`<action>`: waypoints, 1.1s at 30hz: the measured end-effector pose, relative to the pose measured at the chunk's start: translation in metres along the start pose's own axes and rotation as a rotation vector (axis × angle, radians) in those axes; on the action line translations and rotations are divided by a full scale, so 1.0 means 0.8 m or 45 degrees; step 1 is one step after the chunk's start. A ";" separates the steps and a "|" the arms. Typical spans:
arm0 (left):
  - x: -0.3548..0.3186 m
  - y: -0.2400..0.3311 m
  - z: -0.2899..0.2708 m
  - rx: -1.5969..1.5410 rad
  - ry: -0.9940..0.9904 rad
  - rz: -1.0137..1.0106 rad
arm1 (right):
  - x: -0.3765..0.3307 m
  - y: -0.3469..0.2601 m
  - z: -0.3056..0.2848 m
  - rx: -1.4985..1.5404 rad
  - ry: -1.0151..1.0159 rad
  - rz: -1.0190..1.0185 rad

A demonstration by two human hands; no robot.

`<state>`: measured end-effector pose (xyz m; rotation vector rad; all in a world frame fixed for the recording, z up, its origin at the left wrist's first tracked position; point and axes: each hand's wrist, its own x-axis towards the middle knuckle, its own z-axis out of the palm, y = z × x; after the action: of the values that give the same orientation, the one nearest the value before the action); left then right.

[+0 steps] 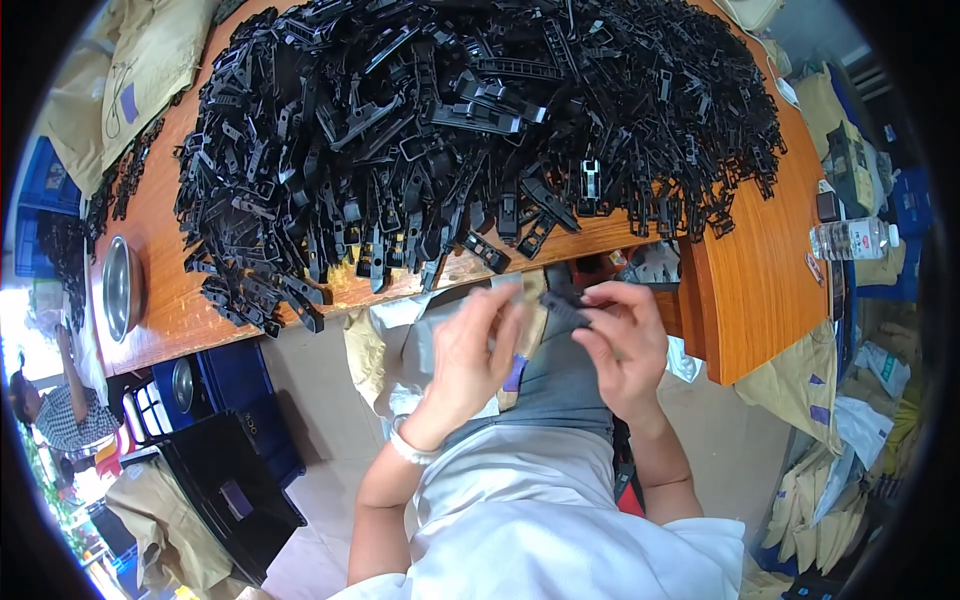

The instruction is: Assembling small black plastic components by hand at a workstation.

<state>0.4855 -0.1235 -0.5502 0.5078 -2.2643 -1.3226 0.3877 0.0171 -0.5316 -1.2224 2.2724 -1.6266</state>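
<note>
Black part [563, 310] near cluttered wooden table [157, 222]

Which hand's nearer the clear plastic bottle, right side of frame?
Right. The right hand is left of the bottle and lower in frame, a black part at its fingertips; the left hand, motion-blurred, is farther left.

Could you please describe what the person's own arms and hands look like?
Both the left hand and right hand are ungloved, and the forearms are bare. A pale, chunky band circles the left wrist; the right wrist shows nothing worn. The loose shirt is white, with short sleeves. The left fingers are too blurred to show rings.
</note>
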 end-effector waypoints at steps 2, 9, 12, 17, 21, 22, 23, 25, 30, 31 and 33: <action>0.016 -0.010 0.002 0.399 0.099 0.196 | -0.004 0.012 0.004 0.061 0.063 0.068; 0.016 -0.024 0.005 0.884 0.203 0.461 | -0.006 0.030 0.040 0.694 0.178 0.629; 0.009 -0.023 0.002 0.831 0.213 0.437 | -0.002 0.038 0.053 0.789 0.169 0.635; -0.007 -0.016 -0.001 0.557 0.264 0.304 | -0.001 0.046 0.060 0.863 0.140 0.645; -0.023 -0.023 -0.001 0.289 0.388 0.210 | -0.004 0.055 0.061 0.935 0.093 0.738; -0.027 -0.024 -0.002 0.128 0.434 0.100 | -0.005 0.056 0.062 0.955 0.077 0.775; -0.031 -0.026 -0.002 -0.033 0.480 -0.010 | -0.005 0.054 0.062 0.955 0.073 0.778; -0.035 -0.029 -0.002 -0.119 0.511 -0.038 | -0.004 0.048 0.062 1.054 0.065 0.740; -0.033 -0.022 -0.010 -0.756 0.522 -0.343 | 0.002 0.042 0.064 1.022 -0.026 0.735; -0.033 -0.024 -0.012 -0.801 0.483 -0.383 | 0.003 0.039 0.065 1.005 -0.026 0.726; -0.034 -0.022 -0.014 -0.818 0.457 -0.387 | 0.006 0.033 0.065 0.966 -0.031 0.711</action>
<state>0.5159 -0.1256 -0.5667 0.7883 -1.4050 -1.8275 0.3957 -0.0225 -0.5739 -0.3801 1.4992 -1.8999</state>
